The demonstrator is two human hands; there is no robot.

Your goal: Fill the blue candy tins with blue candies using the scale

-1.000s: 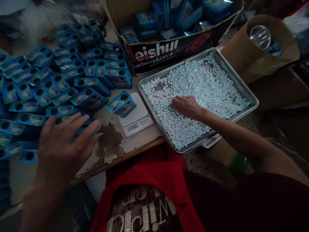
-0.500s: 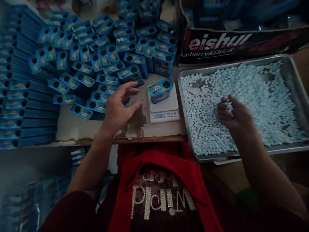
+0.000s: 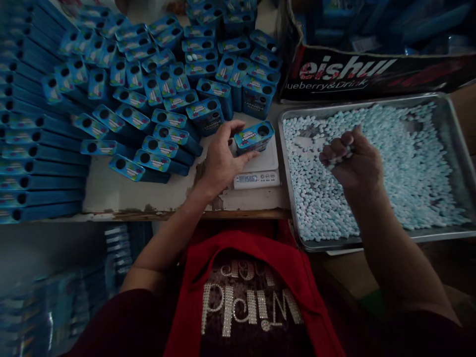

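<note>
On a small white digital scale [image 3: 256, 179] stands a blue candy box [image 3: 255, 138] with a dark round hole in its top. My left hand [image 3: 222, 157] wraps the box's left end, fingers behind it and thumb along the front. The scale's display appears to read 158.6; a further digit is hard to make out. Over a metal tray [image 3: 293, 218] of small pale blue and white candies [image 3: 405, 163], my right hand [image 3: 357, 161] is closed round several candies, some showing between the fingers.
Many similar upright blue boxes [image 3: 156, 89] crowd the table to the left and back. Long rows of blue boxes [image 3: 40, 181] line the far left. Behind the tray sits a black printed carton [image 3: 345, 74] with more blue packs. The table's worn wooden front edge [image 3: 174, 215] is near me.
My left hand has moved right and taken hold of the box on the scale. The right hand has closed into a fist round candies and shifted slightly up and left.
</note>
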